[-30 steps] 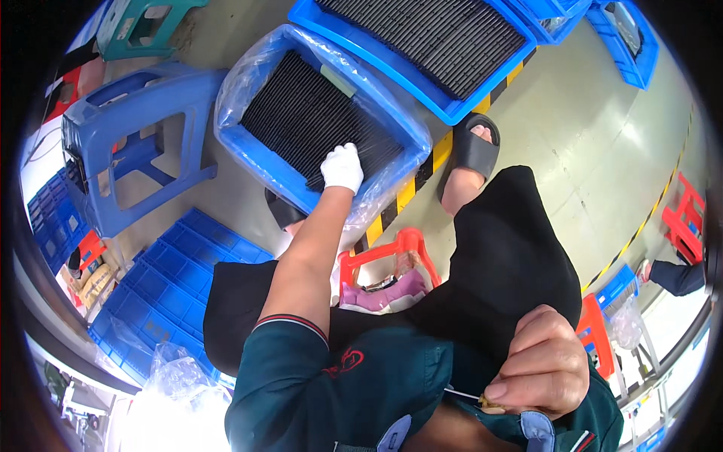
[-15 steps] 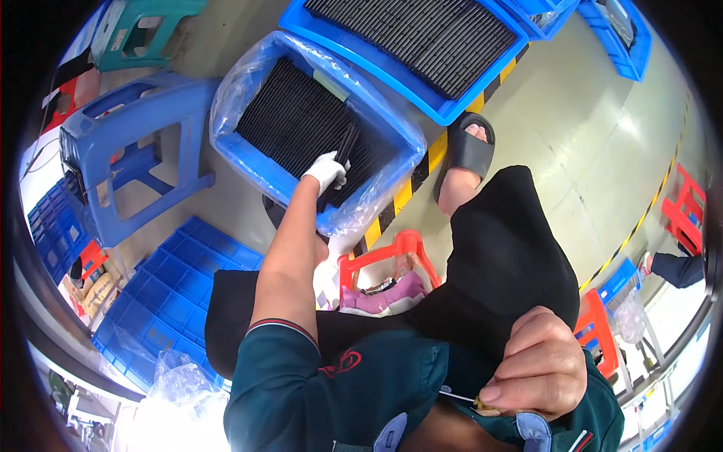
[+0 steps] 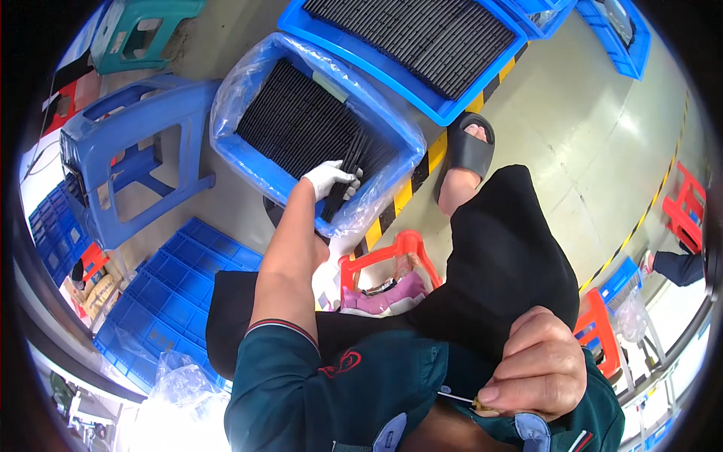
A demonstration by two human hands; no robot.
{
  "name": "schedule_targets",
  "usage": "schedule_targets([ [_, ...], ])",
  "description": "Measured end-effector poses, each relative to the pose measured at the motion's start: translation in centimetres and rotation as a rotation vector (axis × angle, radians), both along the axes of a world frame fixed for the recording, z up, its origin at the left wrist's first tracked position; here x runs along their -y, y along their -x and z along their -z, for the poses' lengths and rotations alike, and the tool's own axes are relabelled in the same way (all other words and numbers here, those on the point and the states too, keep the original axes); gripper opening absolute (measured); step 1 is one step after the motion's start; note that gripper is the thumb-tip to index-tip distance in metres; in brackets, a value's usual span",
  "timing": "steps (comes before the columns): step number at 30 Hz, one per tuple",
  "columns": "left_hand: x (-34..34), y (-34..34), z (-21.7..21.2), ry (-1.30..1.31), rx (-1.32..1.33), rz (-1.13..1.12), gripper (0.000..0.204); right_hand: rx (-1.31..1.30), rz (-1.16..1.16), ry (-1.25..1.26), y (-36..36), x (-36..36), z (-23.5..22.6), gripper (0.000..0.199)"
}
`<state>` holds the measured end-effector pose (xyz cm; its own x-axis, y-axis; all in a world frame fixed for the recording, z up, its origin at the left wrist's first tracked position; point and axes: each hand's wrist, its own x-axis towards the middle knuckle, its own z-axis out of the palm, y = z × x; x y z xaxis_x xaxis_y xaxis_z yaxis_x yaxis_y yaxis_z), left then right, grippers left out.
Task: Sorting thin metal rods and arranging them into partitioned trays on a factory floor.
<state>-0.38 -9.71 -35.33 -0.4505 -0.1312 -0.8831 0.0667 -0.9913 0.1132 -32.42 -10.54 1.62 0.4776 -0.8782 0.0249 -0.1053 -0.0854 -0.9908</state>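
My left hand [image 3: 331, 179], in a white glove, is closed around a small bunch of thin black rods [image 3: 348, 175] at the near right part of a blue bin [image 3: 260, 160]. Clear plastic lines this bin, and rows of similar black rods [image 3: 290, 105] fill its left part. Close to my chest, my bare right hand [image 3: 541, 365] is pinched around a small yellowish piece with a thin, pale, needle-like shaft [image 3: 456, 396] pointing left. My fingers cover most of that piece, so its kind does not show.
A second blue bin [image 3: 452, 113] full of black rods stands beyond the first. To the left are a blue stool [image 3: 199, 135] and blue crates [image 3: 162, 282]. A red stool [image 3: 410, 241] with a pink item [image 3: 388, 296] sits between my legs. Yellow-black tape [image 3: 403, 200] marks the floor.
The bunch of rods in my left hand has lifted and tilted slightly, and the hand has shifted a little right and turned. My right hand stays in place.
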Motion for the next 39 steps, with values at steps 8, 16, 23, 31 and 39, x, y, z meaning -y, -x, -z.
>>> schedule_targets([
  [8, -0.2, 5.1, 0.5, 0.613, 0.901, 0.929, 0.055, -0.024, -0.061, -0.023, 0.5, 0.6, -0.2, 0.019],
  [16, -2.1, 7.2, 0.9, 0.893, 1.076, 1.100, 0.019, -0.013, -0.058, -0.018, 0.3, 0.6, -0.3, 0.018],
  [23, 0.2, 7.3, -0.1, 0.794, 1.004, 1.101, 0.022, -0.002, 0.033, -0.005, -0.1, 0.2, 0.0, 0.017],
  [31, 0.9, 1.8, 1.5, 0.355, 0.338, 0.604, 0.021, -0.010, -0.024, -0.032, 0.4, 0.2, -0.2, 0.020],
  [39, 1.7, 1.0, 2.4, 0.427, 0.124, 0.520, 0.013, -0.023, 0.020, -0.017, 0.3, 0.2, -0.5, 0.021],
])
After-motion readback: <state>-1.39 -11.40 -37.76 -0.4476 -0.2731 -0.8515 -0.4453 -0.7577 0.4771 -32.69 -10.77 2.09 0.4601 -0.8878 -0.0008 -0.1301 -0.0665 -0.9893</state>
